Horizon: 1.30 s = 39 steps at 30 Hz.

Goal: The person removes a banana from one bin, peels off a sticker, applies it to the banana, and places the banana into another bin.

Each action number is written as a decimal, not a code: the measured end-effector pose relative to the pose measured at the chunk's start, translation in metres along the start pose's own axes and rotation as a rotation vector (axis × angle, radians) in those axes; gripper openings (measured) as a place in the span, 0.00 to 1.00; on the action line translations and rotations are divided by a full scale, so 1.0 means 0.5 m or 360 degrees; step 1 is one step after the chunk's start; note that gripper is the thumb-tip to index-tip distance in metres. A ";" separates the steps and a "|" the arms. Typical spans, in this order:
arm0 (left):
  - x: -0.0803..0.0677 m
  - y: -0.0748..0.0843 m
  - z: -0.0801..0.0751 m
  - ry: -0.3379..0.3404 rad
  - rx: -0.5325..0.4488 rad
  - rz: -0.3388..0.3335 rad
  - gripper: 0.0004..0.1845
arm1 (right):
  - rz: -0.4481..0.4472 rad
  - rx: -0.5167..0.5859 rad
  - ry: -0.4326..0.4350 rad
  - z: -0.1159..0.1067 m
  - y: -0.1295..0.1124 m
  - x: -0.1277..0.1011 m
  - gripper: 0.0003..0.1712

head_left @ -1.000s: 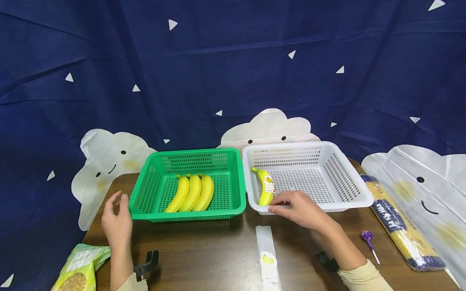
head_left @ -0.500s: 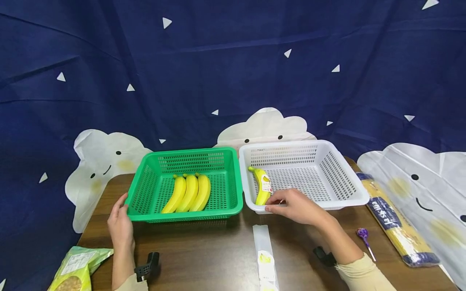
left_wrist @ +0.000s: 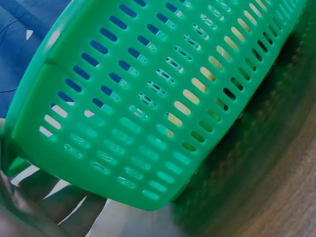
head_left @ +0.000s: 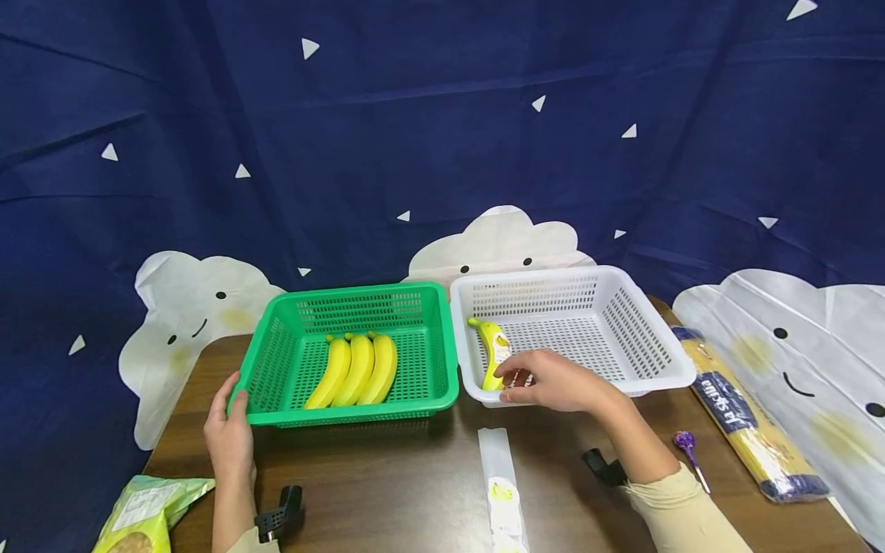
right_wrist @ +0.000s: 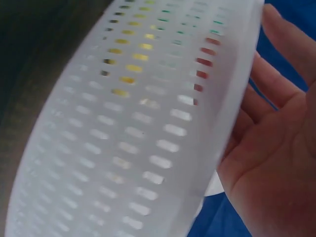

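Note:
My left hand [head_left: 230,438] touches the front left corner of the green basket [head_left: 359,415], its fingers along the outer side. In the left wrist view, the green basket [left_wrist: 158,148] partly hides those fingers. Three yellow bananas [head_left: 358,372] lie side by side inside it. My right hand [head_left: 553,380] reaches over the front rim of the white basket [head_left: 657,382], fingers bent loosely beside a banana [head_left: 492,346] with a white label. A gap shows between thumb and fingertips. From the right wrist, the white basket [right_wrist: 148,128] hides the fingertips.
A strip of banana stickers [head_left: 505,491] lies on the brown table [head_left: 387,491] in front. To the right are a purple lollipop [head_left: 684,442] and a pasta packet [head_left: 747,415]. A green and yellow bag [head_left: 141,511] sits at the front left.
My left hand has come in from beside the green basket to touch its corner. The right hand's fingers have lifted and spread slightly near the labelled banana. The head view has shifted a little.

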<state>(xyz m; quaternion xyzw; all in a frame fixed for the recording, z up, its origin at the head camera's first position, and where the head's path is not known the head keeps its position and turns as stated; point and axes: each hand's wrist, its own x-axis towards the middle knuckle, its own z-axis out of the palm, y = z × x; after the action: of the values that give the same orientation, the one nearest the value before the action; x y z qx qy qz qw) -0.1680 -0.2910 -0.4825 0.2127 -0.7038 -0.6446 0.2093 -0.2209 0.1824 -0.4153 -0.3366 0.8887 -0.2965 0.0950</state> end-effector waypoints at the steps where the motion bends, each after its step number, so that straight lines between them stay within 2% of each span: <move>1: -0.001 0.001 0.000 0.0007 -0.0002 -0.0001 0.23 | -0.0009 -0.0014 -0.0003 -0.003 -0.003 0.005 0.17; 10: -0.003 -0.002 -0.001 0.0037 -0.0030 0.0017 0.23 | -0.0154 -0.0051 0.0052 -0.055 -0.061 0.063 0.11; 14: -0.006 -0.005 0.000 0.0023 -0.0046 -0.0009 0.22 | -0.0135 -0.0039 0.0087 -0.074 -0.085 0.100 0.13; 21: -0.008 -0.007 -0.001 0.0024 -0.0319 -0.0089 0.22 | -0.0110 0.0083 0.0049 -0.084 -0.112 0.183 0.15; 25: -0.006 -0.006 0.007 0.0041 -0.0371 -0.0088 0.22 | -0.0106 0.0106 -0.0026 -0.086 -0.124 0.221 0.15; 29: -0.009 -0.005 0.015 0.0061 -0.0383 -0.0087 0.21 | -0.0049 0.0112 -0.0104 -0.086 -0.131 0.255 0.16; 32: -0.012 -0.003 0.017 0.0037 -0.0371 -0.0089 0.22 | 0.0006 0.0090 -0.0137 -0.083 -0.133 0.277 0.15; 39: -0.008 -0.003 0.011 0.0049 -0.0352 -0.0097 0.22 | 0.0141 0.0075 -0.0202 -0.079 -0.146 0.330 0.18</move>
<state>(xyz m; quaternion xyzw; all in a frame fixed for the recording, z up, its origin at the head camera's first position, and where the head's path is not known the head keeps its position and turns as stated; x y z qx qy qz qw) -0.1678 -0.2840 -0.4844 0.2196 -0.6182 -0.7211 0.2227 -0.3207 0.0489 -0.3350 -0.3127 0.8877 -0.2908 0.1721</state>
